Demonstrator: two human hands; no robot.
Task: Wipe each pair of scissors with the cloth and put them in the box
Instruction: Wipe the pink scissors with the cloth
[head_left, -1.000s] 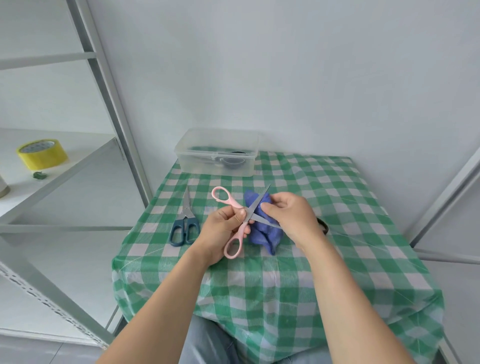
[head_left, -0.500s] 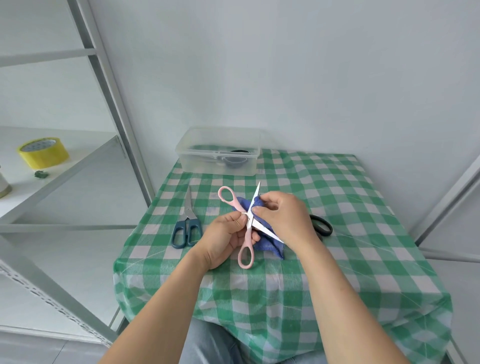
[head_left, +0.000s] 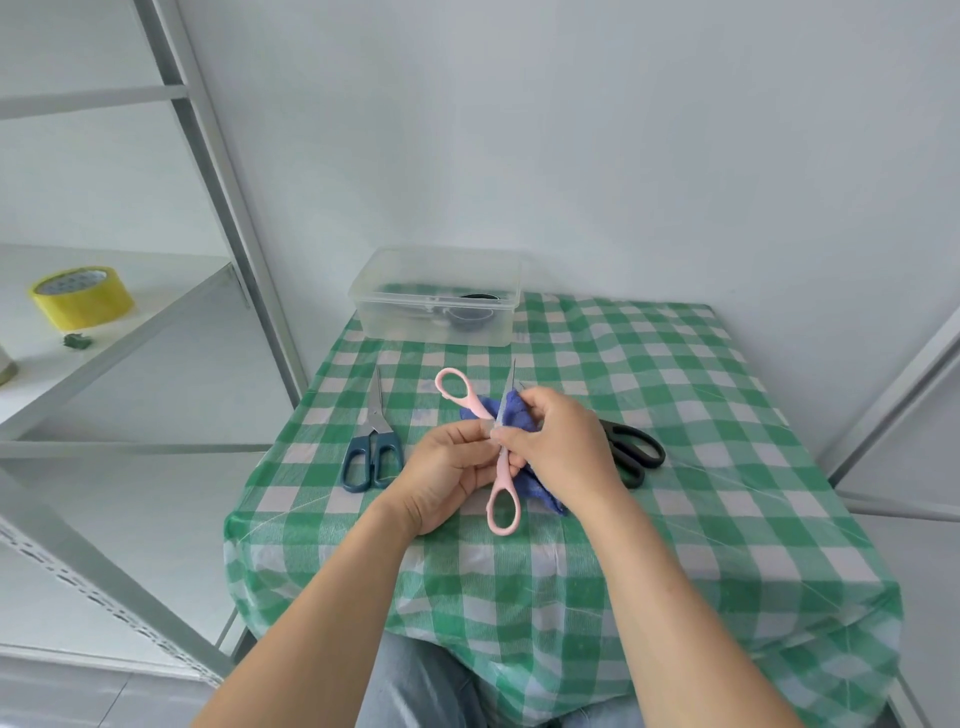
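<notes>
Pink plastic handles mark the pink scissors (head_left: 502, 470), which are held up just above the middle of the table (head_left: 675, 415) in the head view, spread open in an X. One handle loop points up and to the left, the other hangs down toward the person, and one bare blade points up toward the box (head_left: 415, 322).

The left hand (head_left: 447, 473) comes in from below with its forearm slanting up from the bottom edge. Its fingers are curled, and the thumb and forefinger pinch the scissors close to the pivot.

The right hand (head_left: 561, 447) meets it from the other side, back of the hand up and wrist slightly bent. Its fingers are closed on the blue cloth (head_left: 516, 413), pressing it around the blade near the pivot. The rest of the cloth bunches under the palm and trails out below it. The second blade is hidden behind this hand.

The clear box stands at the far edge of the table against the wall, with something dark inside. Blue-handled scissors (head_left: 375, 426) lie closed on the table left of the hands. Black scissors (head_left: 618, 431) lie to the right, partly hidden by the right hand. A yellow tape roll (head_left: 80, 296) sits on the shelf (head_left: 156, 312) at the left.
</notes>
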